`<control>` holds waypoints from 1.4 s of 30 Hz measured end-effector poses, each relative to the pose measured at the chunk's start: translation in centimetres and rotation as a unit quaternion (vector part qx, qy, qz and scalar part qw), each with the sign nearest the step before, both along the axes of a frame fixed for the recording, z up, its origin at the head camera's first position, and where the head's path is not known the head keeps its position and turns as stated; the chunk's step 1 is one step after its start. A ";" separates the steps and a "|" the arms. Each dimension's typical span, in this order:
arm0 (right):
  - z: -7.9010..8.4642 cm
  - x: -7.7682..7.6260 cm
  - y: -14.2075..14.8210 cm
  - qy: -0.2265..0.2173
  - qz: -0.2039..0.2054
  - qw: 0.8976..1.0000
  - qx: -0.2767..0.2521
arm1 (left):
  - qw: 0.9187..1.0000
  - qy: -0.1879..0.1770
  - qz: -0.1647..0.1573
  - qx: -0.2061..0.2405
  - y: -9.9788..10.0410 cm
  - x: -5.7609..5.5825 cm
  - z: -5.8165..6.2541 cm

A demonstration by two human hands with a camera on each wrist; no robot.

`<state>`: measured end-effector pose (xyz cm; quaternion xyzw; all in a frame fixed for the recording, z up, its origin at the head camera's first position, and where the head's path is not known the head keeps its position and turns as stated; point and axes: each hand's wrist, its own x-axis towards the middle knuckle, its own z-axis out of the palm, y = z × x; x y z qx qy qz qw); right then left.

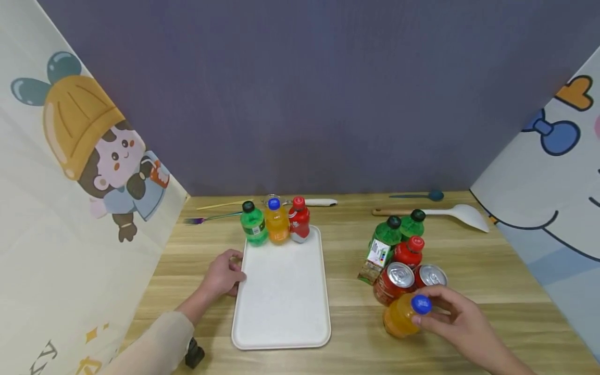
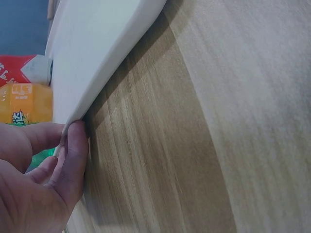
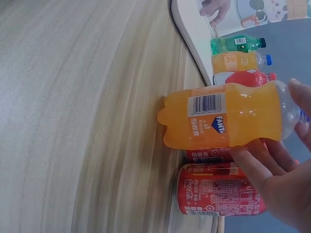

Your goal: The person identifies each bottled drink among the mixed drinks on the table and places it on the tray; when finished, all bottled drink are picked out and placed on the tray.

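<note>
My right hand [image 1: 457, 317] grips an orange Fanta bottle [image 3: 228, 116] with a blue cap near its neck, thumb on one side and fingers on the other. Right behind that bottle stand red Coca-Cola cans [image 3: 218, 189]. My left hand [image 1: 224, 273] pinches the left rim of a white rectangular tray [image 1: 283, 297] between thumb and fingers. Along the tray's far end a green bottle [image 1: 254, 226], another orange bottle [image 1: 277, 224] and a red-labelled bottle [image 1: 299, 221] stand in a row.
Behind the cans stand green bottles [image 1: 412, 225], a red-capped bottle [image 1: 409, 252] and a small carton [image 1: 375, 260]. A white ladle [image 1: 464, 214], a dark blue spoon [image 1: 435, 195] and a fork [image 1: 199, 221] lie toward the back wall. A small black object [image 1: 194, 354] lies by my left sleeve.
</note>
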<state>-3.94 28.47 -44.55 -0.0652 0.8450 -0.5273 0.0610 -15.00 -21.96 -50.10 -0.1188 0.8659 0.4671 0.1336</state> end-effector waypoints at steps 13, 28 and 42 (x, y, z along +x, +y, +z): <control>1.2 -0.2 0.5 0.010 0.034 0.999 -0.020 | 1.000 0.002 0.004 0.006 0.0 0.2 0.0; 6.5 -1.4 -0.1 0.087 0.075 0.993 -0.011 | 1.000 0.000 0.003 0.002 -0.1 0.0 -0.2; 11.5 -5.3 -3.5 0.107 0.141 0.984 -0.026 | 1.000 -0.003 -0.001 -0.004 0.0 -0.1 0.1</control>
